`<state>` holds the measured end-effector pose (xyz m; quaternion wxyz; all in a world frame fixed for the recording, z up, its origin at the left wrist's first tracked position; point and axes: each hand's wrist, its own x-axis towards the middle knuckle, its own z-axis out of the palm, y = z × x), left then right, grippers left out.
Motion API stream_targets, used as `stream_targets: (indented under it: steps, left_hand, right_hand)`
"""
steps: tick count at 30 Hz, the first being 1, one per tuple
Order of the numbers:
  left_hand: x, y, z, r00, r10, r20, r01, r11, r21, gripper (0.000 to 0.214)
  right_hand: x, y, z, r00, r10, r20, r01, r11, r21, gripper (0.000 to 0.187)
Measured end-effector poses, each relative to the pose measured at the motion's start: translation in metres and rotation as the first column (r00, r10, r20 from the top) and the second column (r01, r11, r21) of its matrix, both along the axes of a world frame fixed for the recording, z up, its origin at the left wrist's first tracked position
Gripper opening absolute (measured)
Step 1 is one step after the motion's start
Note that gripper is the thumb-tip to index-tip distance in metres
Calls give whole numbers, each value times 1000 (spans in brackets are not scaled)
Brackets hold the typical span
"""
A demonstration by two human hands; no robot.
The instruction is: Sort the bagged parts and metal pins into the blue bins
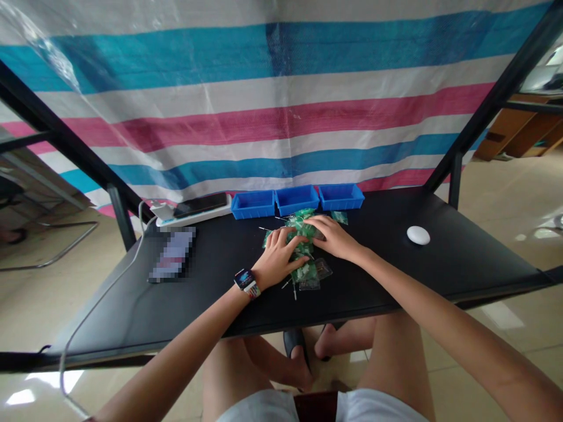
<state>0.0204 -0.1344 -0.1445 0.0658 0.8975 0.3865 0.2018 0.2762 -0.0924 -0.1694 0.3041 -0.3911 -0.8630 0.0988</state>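
Observation:
A loose pile of small green and clear plastic packets (307, 272) lies at the middle of the black table. My left hand (277, 258) rests on the pile's left side, fingers spread and thumb apart. From the right, my right hand (336, 237) reaches onto the upper part of the heap, its fingers stretched out. Both hands touch packets, and neither visibly grips one. Thin metal-looking pins (295, 291) stick out around the heap. Near the blue bins lies a separate green packet (339, 217). The hands hide part of the pile.
Three blue bins stand in a row behind the pile: left bin (253, 212), middle bin (297, 206), right bin (342, 203). A white power strip (193, 218) carries a dark phone (200, 205). A blurred-out device (173, 255) lies left, a white mouse (418, 235) right. A cable (103, 293) crosses the left side.

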Motion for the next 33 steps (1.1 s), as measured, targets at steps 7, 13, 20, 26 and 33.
stream_targets:
  steps: [7,13,20,26,33]
  left_hand:
    - [0,14,1,947,96,307,-88,995,-42,31]
    - [-17,30,16,982,-64,179,76,995,-64,48]
    - [-2,44,10,973,-197,-119,188,979,-84,79]
    - [3,59,8,977,-208,-44,208,978,-6,55]
    - [-12,69,6,968,-216,129,219,976,-7,47]
  right_hand:
    - [6,-27,28,997,-64,51,64,998,1,83]
    - [-3,-80,47,979,-204,17,202,976,76,67]
    - [-40,-130,29,978,74,193,-68,997,-36,95]
    - [-40,-97,20,975,-29,218,25,999,20,80]
    - [-29,-58,26,955,-23,297,-11,994,112,49]
